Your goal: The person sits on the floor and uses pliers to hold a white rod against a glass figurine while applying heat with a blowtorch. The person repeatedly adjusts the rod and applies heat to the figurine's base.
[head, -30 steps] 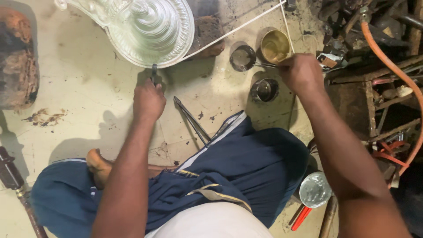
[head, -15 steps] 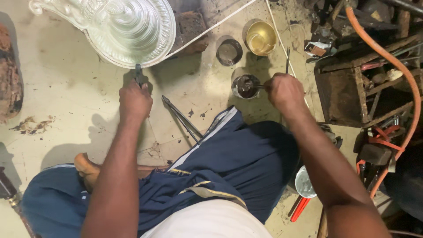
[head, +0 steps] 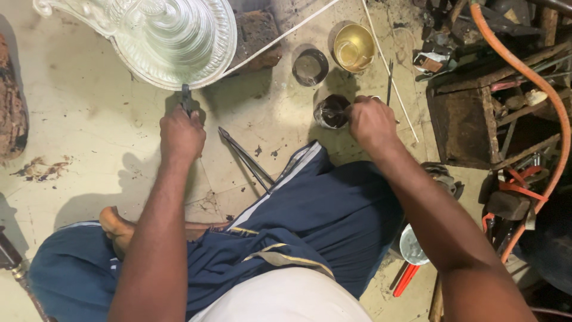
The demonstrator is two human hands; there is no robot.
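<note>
The person is sitting on the floor (head: 83,137) with dark blue trousers (head: 310,226) filling the near part of the view and a bare foot (head: 116,226) lying at the left. Just beyond the knee, thin metal tongs (head: 247,158) are lying on the floor, released by both hands.

The left hand (head: 182,134) is clenching around a dark pliers-type tool (head: 186,98), whose tip is meeting the near rim of the ornate silver dish (head: 179,42). The dish is resting on the floor at the far left.

The right hand (head: 372,122) is pinching a thin stick-like tool (head: 339,111), whose tip is sitting at the mouth of a small dark pot (head: 330,112) just beside the knuckles.

Farther out, a dark-lined cup (head: 310,65) and a brass bowl (head: 353,46) are standing side by side, near but apart. An orange hose (head: 551,107) is curving over the cluttered wooden rack (head: 465,125) at the right.
</note>
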